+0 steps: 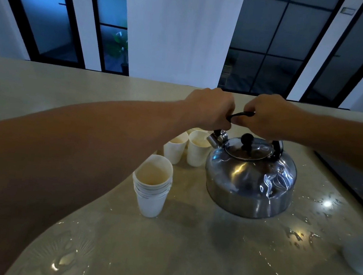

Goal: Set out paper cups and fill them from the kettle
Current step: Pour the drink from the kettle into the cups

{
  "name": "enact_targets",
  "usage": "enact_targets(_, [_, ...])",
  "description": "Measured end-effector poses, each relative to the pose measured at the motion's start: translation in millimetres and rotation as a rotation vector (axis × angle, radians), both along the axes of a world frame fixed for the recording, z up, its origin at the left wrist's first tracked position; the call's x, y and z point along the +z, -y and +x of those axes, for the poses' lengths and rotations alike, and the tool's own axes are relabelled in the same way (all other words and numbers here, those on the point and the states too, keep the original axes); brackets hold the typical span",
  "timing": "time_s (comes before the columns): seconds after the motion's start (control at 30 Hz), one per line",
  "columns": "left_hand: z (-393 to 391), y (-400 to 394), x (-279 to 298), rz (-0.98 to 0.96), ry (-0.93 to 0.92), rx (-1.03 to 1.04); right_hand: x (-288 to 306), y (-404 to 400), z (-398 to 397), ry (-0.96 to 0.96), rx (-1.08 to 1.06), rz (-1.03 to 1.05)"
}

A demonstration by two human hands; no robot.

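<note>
A steel kettle with a black knob on its lid hangs just above the counter, casting a shadow below. My left hand and my right hand both grip its black handle from above. The spout points left over a white paper cup. A second paper cup stands beside it, and more rims show behind, partly hidden by my left hand. A stack of paper cups stands nearer to me, left of the kettle.
The beige counter is wet with puddles in front and to the right. A dark hob edge lies at the right. A blurred white object sits at the lower right. Windows and a white pillar stand behind.
</note>
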State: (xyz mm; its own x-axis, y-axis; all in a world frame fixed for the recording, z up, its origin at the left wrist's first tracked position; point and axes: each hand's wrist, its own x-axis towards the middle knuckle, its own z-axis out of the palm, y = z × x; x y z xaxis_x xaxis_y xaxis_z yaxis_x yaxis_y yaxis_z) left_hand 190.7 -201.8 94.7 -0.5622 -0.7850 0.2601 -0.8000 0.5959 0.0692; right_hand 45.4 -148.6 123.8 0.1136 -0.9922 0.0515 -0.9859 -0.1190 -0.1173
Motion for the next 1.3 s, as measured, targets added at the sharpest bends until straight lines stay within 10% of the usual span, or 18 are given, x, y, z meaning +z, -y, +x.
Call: enact_targets(1.3, [2,-2,-12,-0.06,0.066,0.011,-8,8,5,-0.068,-0.017,0.003])
